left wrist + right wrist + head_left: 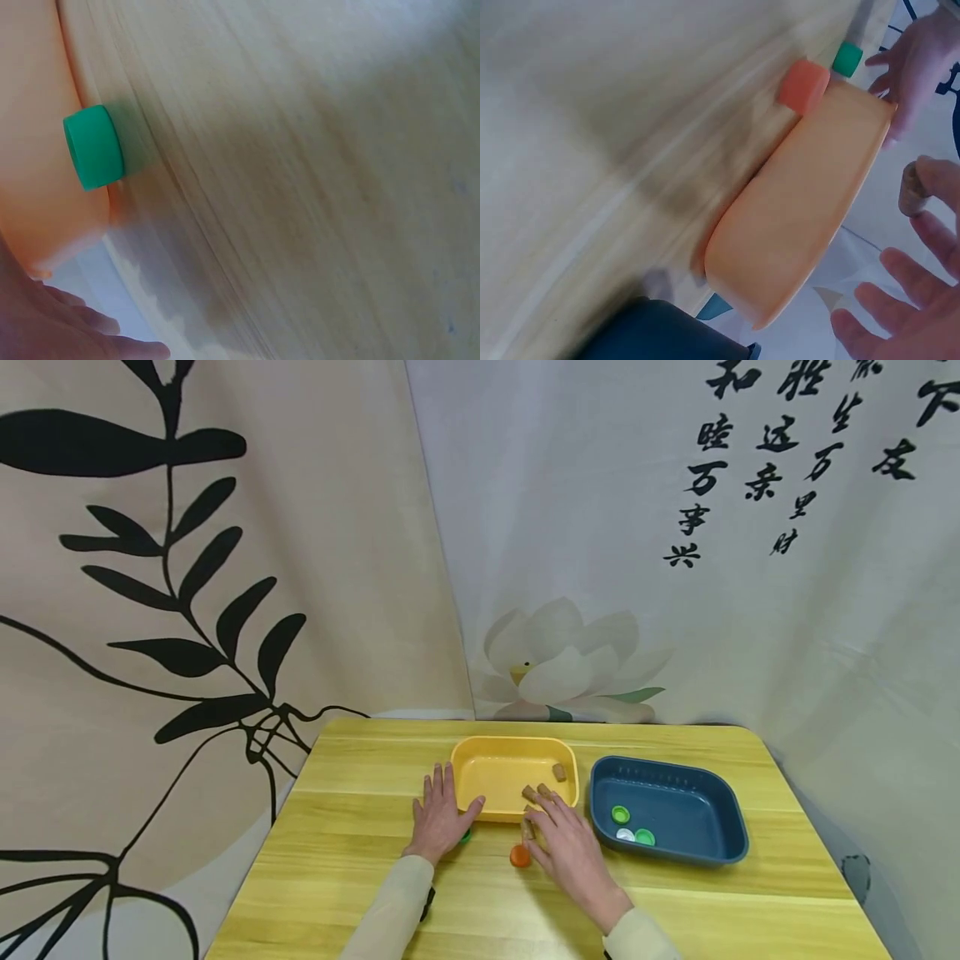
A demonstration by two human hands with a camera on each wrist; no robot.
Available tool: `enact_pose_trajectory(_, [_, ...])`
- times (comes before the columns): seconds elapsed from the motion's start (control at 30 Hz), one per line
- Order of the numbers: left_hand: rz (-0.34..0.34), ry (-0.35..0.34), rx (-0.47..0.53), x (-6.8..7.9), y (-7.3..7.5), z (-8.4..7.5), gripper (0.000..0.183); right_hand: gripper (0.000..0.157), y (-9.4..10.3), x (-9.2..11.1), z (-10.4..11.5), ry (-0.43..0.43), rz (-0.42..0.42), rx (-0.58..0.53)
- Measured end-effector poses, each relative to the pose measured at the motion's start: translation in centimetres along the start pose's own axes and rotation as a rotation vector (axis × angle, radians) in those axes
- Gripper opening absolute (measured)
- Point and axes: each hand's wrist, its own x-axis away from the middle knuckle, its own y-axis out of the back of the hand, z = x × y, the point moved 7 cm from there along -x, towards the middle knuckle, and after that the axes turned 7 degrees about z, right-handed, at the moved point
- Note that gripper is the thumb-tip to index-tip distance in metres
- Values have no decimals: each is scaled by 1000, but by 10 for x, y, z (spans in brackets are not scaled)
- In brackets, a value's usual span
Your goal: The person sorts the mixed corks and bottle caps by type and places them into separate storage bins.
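Observation:
My right hand [572, 852] pinches a brown cork [913, 190] between thumb and index finger, close to the front wall of the yellow tray [495, 767]. The other right fingers spread loosely toward that tray. At the tray's left front corner is my left hand [437, 820], fingers straight along the left side and thumb by the front rim. Just in front of the tray, a green bottle cap [94, 148] stands near the left thumb. An orange bottle cap [520, 856] lies beside the right hand. Several corks [559, 772] are inside the yellow tray.
To the right stands a dark blue tray [686, 806] holding two green caps [620, 814] and a white cap [625, 834]. Both trays rest on a wooden table [322, 868]. A printed curtain [360, 568] hangs behind the table's back edge.

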Motion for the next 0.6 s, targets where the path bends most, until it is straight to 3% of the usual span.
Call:
enact_pose_trajectory(0.2, [-3,-4,8,0,1,1,102,41,2,-11,-2,1,-37,-15])
enact_pose_trajectory(0.6, [2,1,-7,0,0,1,103,35,-7,-44,-10,-66,-11,-30])
